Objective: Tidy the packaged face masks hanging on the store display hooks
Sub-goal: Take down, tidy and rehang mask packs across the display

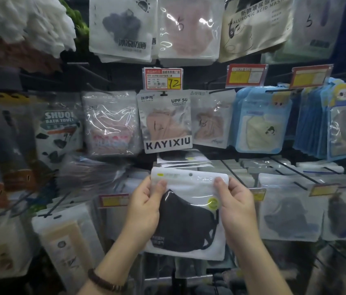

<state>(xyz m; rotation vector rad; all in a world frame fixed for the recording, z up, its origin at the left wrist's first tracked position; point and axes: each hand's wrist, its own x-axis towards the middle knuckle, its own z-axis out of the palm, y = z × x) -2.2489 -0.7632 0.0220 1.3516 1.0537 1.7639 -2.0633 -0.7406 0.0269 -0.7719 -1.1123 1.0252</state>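
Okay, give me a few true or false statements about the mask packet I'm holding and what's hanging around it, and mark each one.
1. The left hand and right hand both grip the white-and-clear plastic packet with a black fabric mask near its upper corners. True.
2. The grey plastic packet printed KAYIXIU holds a black mask. False: its mask is peach-coloured.
3. The red, white and yellow paper price tag above that packet bears a handwritten 12. True.
4. The dark beaded bracelet sits on the right wrist. False: it is on the left wrist.
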